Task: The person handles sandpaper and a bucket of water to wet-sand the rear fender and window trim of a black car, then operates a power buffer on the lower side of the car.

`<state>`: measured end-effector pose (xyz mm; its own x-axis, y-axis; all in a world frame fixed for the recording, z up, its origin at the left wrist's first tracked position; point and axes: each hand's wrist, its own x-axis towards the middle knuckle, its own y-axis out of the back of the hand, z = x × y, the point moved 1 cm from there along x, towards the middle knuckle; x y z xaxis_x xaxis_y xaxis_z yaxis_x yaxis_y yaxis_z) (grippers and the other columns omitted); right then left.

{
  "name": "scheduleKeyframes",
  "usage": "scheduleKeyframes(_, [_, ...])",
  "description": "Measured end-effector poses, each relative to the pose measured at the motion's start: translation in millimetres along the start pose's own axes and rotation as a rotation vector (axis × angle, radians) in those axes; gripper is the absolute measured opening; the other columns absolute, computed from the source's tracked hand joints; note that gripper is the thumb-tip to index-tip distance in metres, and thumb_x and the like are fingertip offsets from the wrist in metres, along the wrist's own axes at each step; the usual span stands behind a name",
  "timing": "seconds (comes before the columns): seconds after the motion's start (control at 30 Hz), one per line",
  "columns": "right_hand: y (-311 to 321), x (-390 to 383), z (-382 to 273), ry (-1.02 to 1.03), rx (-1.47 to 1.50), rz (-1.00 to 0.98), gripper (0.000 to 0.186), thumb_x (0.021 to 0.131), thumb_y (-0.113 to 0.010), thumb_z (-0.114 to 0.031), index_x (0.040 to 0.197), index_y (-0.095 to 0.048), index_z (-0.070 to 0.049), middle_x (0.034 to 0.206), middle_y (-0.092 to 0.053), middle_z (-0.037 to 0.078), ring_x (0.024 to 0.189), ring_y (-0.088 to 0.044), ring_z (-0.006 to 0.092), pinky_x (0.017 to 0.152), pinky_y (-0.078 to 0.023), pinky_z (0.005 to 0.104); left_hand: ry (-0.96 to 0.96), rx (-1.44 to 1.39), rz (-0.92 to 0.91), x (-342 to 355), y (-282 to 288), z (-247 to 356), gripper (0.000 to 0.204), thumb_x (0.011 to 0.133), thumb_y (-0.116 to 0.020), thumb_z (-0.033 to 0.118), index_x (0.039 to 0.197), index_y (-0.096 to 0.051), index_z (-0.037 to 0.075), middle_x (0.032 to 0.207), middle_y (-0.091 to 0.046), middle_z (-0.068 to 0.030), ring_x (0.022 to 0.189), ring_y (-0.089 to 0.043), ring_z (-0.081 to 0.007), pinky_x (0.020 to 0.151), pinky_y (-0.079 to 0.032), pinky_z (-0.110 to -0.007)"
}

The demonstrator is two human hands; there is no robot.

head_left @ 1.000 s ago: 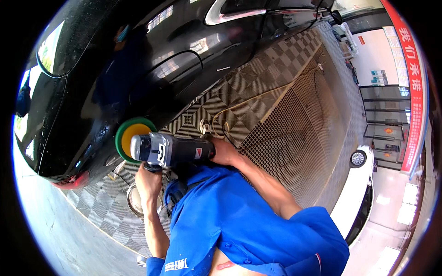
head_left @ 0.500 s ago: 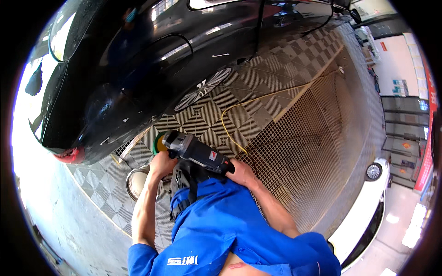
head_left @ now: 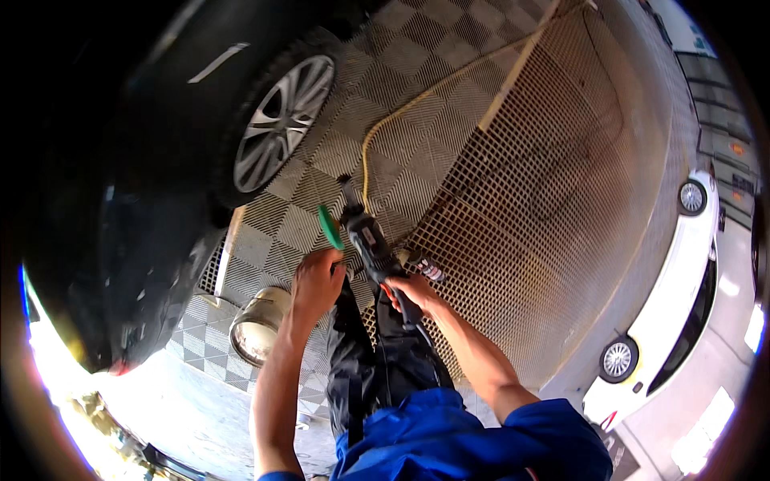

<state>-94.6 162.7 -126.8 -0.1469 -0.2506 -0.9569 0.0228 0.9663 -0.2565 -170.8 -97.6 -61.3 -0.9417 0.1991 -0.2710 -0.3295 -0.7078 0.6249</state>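
Note:
A black power polisher [head_left: 370, 244] is held over the floor in front of my legs, its head pointing away from me. My right hand [head_left: 413, 295] is closed around its rear handle. A green round polishing pad [head_left: 329, 228] shows nearly edge-on at the left of the polisher's head. At the pad's lower edge, my left hand [head_left: 317, 280] has its fingers curled closed, seemingly gripping the rim; the fingertips are partly hidden. The dark car [head_left: 160, 168] stands to the left, its wheel [head_left: 285, 120] near the tool.
A bucket [head_left: 261, 325] stands left of my legs. Beyond the polisher, a yellow hose [head_left: 417, 100] crosses the patterned floor tiles. A small bottle [head_left: 431, 268] is by my right hand, beside the floor grating [head_left: 545, 208]. A white car [head_left: 650, 321] is at far right.
My view has tipped downward and closer to the car's wheel. The polisher has swung to point farther forward, and my left hand sits lower against the pad's edge.

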Motion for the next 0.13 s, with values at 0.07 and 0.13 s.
scheduleKeyframes(0.07, [18.5, 43.8, -6.4, 0.036, 0.204, -0.005, 0.031, 0.099, -0.071, -0.032, 0.104, -0.069, -0.001, 0.076, -0.068, 0.007, 0.060, -0.067, 0.0168, 0.053, -0.056, 0.0312, 0.183, -0.119, -0.152, -34.9, -42.9, -37.2, 0.024, 0.087, -0.076, 0.015, 0.108, -0.070, 0.004, 0.107, -0.073, -0.0208, 0.106, -0.070, -0.0345, 0.093, -0.054, -0.046])
scheduleKeyframes(0.13, [45.7, 108.8, 4.8, 0.115, 0.439, -0.097, 0.039, 0.101, -0.067, -0.035, 0.119, -0.066, 0.000, 0.082, -0.071, 0.009, 0.063, -0.069, 0.0172, 0.054, -0.057, 0.0305, 0.298, -0.163, -0.246, -58.7, -79.2, -74.6, 0.028, 0.088, -0.076, 0.016, 0.112, -0.071, 0.003, 0.112, -0.073, -0.0226, 0.113, -0.069, -0.0337, 0.100, -0.053, -0.045])
